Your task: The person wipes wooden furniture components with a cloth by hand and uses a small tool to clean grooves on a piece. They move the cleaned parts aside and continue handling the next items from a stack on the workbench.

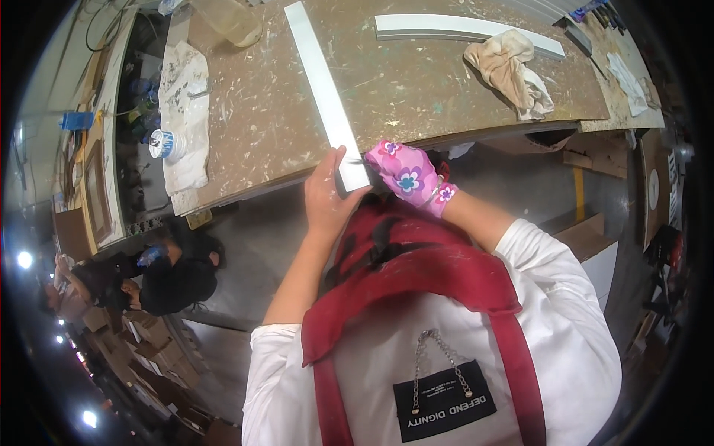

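A long white bar (pixel 320 85) lies on the worktable, its near end reaching out over the front edge. My bare left hand (pixel 327 195) grips that near end from the left, with the thumb beneath its tip and the fingers along its side. On the opposite side is my right hand (pixel 407 177), in a pink flowered glove. Its fingers are curled closed close beside the bar's edge; what they hold, if anything, is hidden.
The paint-specked worktable (pixel 260 126) carries a second white bar (pixel 461 28), a crumpled stained cloth (pixel 513 74), a whitish sheet (pixel 184 111), a small white-and-blue can (pixel 161 143) and a cloudy plastic container (pixel 229 21). Two people (pixel 175 282) are at the lower left, near stacked cardboard (pixel 160 346).
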`<state>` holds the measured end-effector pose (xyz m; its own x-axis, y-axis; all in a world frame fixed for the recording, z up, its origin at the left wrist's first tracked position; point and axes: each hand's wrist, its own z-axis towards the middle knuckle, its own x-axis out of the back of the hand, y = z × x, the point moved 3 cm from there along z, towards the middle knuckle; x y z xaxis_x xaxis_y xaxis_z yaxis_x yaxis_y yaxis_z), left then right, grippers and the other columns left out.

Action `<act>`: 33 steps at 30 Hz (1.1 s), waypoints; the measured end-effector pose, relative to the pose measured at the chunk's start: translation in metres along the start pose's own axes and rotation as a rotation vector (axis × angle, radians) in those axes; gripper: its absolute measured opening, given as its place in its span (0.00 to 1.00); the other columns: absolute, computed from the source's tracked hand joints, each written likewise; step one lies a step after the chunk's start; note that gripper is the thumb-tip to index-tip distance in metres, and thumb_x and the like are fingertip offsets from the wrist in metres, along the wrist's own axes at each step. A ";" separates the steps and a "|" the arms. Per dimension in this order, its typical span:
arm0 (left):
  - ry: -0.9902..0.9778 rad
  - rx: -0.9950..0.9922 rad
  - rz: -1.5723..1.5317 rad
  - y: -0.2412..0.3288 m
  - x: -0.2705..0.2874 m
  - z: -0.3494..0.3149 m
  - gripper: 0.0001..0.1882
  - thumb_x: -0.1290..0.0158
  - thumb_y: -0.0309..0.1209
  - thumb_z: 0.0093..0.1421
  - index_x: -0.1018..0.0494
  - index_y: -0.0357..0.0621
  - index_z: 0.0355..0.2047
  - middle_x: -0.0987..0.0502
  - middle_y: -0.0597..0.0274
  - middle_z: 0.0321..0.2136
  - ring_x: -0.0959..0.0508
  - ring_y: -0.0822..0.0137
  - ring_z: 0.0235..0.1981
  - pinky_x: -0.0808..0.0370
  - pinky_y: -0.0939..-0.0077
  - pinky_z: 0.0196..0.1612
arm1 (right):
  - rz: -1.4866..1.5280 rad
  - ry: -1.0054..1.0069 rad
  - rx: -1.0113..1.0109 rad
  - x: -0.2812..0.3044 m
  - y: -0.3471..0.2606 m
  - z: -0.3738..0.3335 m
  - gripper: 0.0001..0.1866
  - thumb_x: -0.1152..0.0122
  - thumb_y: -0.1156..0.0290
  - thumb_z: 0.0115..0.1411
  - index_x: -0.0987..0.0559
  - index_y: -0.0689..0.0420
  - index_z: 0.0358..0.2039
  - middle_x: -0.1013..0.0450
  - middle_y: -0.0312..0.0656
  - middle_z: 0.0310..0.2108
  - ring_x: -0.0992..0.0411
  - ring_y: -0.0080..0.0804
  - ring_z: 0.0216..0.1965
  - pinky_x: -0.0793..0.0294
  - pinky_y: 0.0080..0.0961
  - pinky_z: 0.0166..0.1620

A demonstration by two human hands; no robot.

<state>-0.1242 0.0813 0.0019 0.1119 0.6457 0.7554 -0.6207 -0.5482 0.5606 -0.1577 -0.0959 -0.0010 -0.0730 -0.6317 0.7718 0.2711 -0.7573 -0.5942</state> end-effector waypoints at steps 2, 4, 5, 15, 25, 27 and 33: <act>0.002 -0.001 -0.017 -0.001 0.001 0.001 0.49 0.29 0.32 0.40 0.43 0.34 0.61 0.27 0.57 0.55 0.27 0.55 0.54 0.34 0.66 0.55 | 0.026 -0.019 0.044 0.003 -0.002 -0.007 0.11 0.41 0.75 0.51 0.26 0.54 0.37 0.29 0.42 0.32 0.26 0.42 0.35 0.25 0.37 0.36; -0.002 0.000 -0.007 0.000 0.002 0.002 0.49 0.29 0.32 0.40 0.43 0.34 0.61 0.26 0.57 0.55 0.27 0.55 0.54 0.34 0.66 0.55 | 0.081 -0.060 0.098 0.006 -0.006 -0.015 0.10 0.42 0.75 0.51 0.26 0.54 0.36 0.29 0.41 0.32 0.26 0.42 0.35 0.25 0.36 0.36; -0.003 -0.001 -0.009 0.000 0.001 0.001 0.49 0.29 0.32 0.40 0.43 0.34 0.61 0.26 0.57 0.55 0.27 0.55 0.54 0.34 0.66 0.55 | 0.080 -0.060 0.096 0.006 -0.006 -0.017 0.10 0.42 0.75 0.51 0.26 0.54 0.36 0.29 0.41 0.32 0.26 0.42 0.35 0.25 0.36 0.36; -0.022 0.044 0.004 0.003 0.001 0.002 0.48 0.29 0.31 0.41 0.42 0.35 0.60 0.27 0.58 0.55 0.27 0.54 0.55 0.34 0.65 0.56 | 0.081 0.029 0.018 0.001 -0.005 -0.015 0.11 0.43 0.76 0.52 0.25 0.56 0.38 0.27 0.44 0.33 0.25 0.42 0.35 0.25 0.33 0.37; -0.028 0.048 -0.035 0.001 0.001 0.002 0.46 0.30 0.31 0.41 0.40 0.34 0.59 0.26 0.58 0.55 0.28 0.52 0.54 0.33 0.64 0.56 | 0.106 0.018 -0.107 -0.002 -0.004 -0.001 0.10 0.42 0.75 0.52 0.26 0.57 0.37 0.27 0.46 0.33 0.26 0.46 0.36 0.25 0.36 0.38; -0.030 0.052 -0.038 0.002 0.001 0.003 0.46 0.29 0.31 0.41 0.40 0.34 0.59 0.26 0.57 0.55 0.28 0.52 0.54 0.33 0.64 0.56 | 0.067 0.020 -0.044 0.003 -0.003 -0.006 0.12 0.42 0.75 0.50 0.26 0.55 0.37 0.27 0.45 0.32 0.25 0.46 0.36 0.25 0.36 0.36; -0.014 0.057 -0.079 0.000 0.000 0.002 0.47 0.29 0.30 0.41 0.41 0.34 0.59 0.26 0.57 0.55 0.28 0.51 0.55 0.34 0.64 0.57 | 0.116 -0.066 0.045 0.012 -0.005 -0.018 0.10 0.43 0.75 0.51 0.26 0.54 0.37 0.27 0.42 0.30 0.25 0.42 0.32 0.25 0.35 0.33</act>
<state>-0.1225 0.0805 0.0027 0.1696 0.6809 0.7124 -0.5640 -0.5257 0.6368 -0.1771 -0.1033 0.0071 0.0245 -0.7009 0.7128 0.3171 -0.6708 -0.6705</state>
